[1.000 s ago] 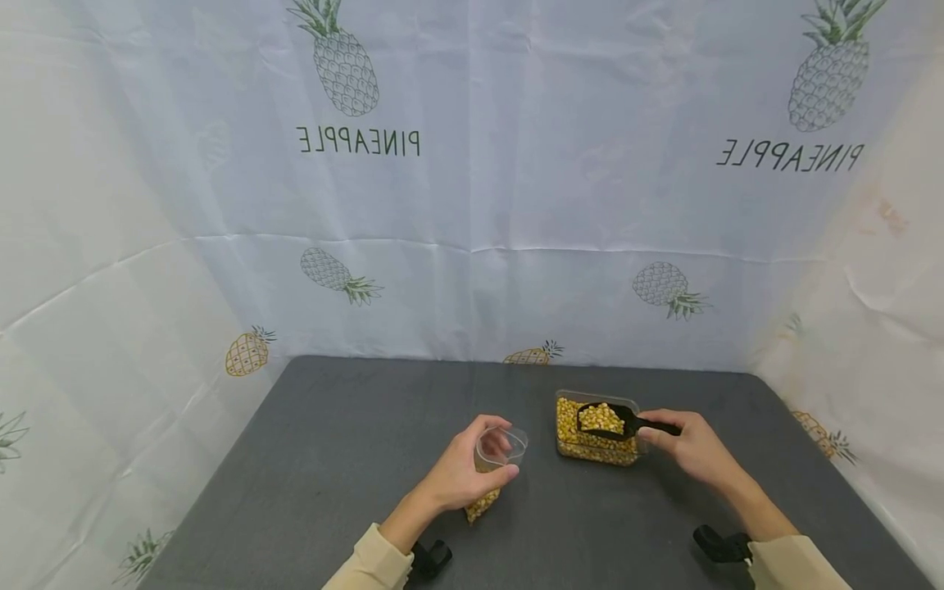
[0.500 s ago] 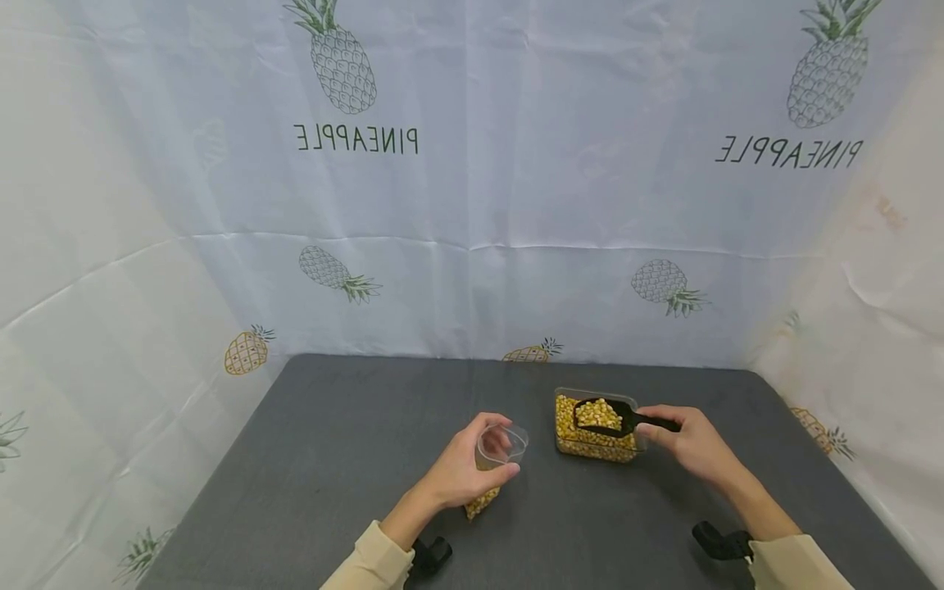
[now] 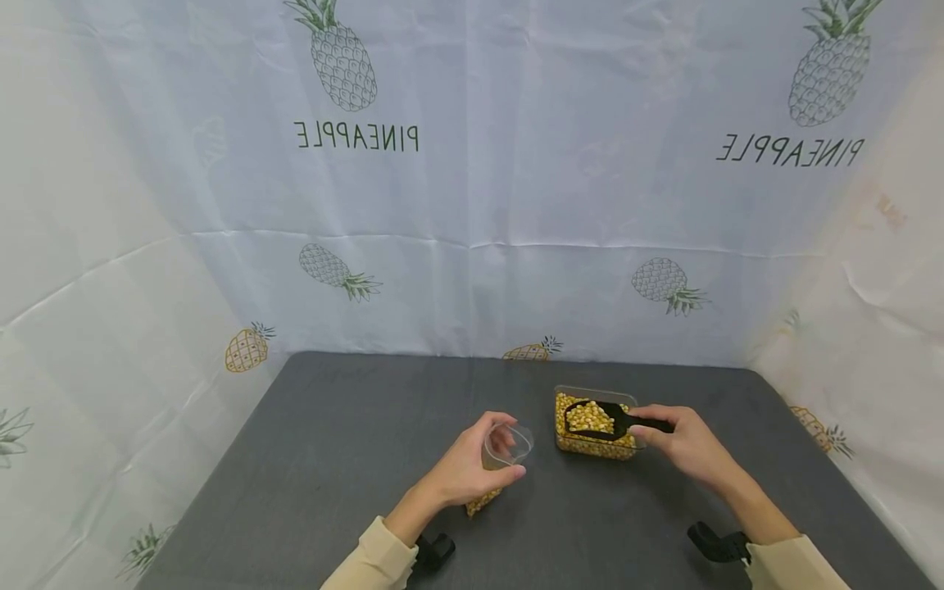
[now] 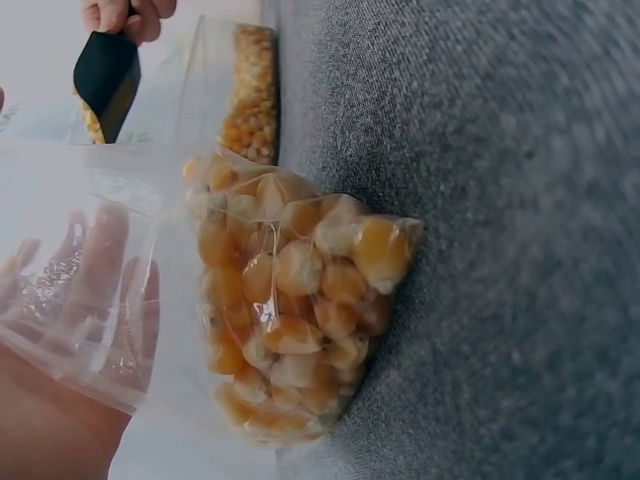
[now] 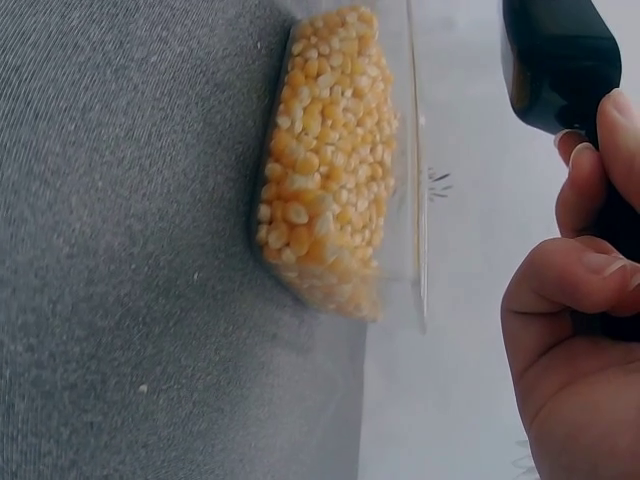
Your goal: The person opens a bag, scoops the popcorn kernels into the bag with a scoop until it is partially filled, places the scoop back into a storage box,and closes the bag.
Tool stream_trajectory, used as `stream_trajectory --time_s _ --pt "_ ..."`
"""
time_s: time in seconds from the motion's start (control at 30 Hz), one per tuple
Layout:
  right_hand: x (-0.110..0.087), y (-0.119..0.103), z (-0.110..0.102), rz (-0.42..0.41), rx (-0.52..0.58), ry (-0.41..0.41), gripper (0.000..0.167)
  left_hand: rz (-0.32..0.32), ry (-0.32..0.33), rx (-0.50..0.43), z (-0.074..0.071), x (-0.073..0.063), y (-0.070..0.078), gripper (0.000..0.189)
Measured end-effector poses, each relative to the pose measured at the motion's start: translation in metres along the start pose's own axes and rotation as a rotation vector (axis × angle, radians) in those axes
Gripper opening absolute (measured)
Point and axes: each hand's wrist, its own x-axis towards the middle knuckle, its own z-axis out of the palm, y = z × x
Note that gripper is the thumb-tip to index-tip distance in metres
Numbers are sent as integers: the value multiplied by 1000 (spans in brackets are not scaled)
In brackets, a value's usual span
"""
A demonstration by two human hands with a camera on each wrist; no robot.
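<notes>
My left hand [image 3: 460, 469] grips a clear plastic bag [image 4: 290, 300] at its round, wide-spread mouth [image 3: 522, 447]. Corn kernels fill the bottom of the bag, which reaches down to the table in the left wrist view. Whether a separate clear cup or ring sits in the mouth, I cannot tell. My right hand [image 3: 686, 442] holds a black scoop [image 3: 625, 421] by its handle. Heaped in the scoop are yellow corn kernels [image 3: 590, 417]. It is raised above a clear rectangular container [image 3: 590, 389] of corn; the right wrist view shows it above the container's rim [image 5: 422, 200].
A dark grey tabletop [image 3: 354, 442] lies under everything. White curtains [image 3: 472, 188] printed with pineapples stand behind and at both sides. Black wrist straps [image 3: 719, 542] sit near the sleeves.
The loaded scoop has moved slightly left over the container, toward the bag. My left hand has shifted a little right, with the bag's mouth tilting that way.
</notes>
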Motion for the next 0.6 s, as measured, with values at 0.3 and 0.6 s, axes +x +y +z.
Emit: stream_trajectory --time_s 0.3,0.6 --pt "0 -8 2 -13 36 -23 42 -29 -13 35 4 2 0 60" --pt "1 -20 2 -61 -10 -10 39 -39 -25 44 7 4 2 62"
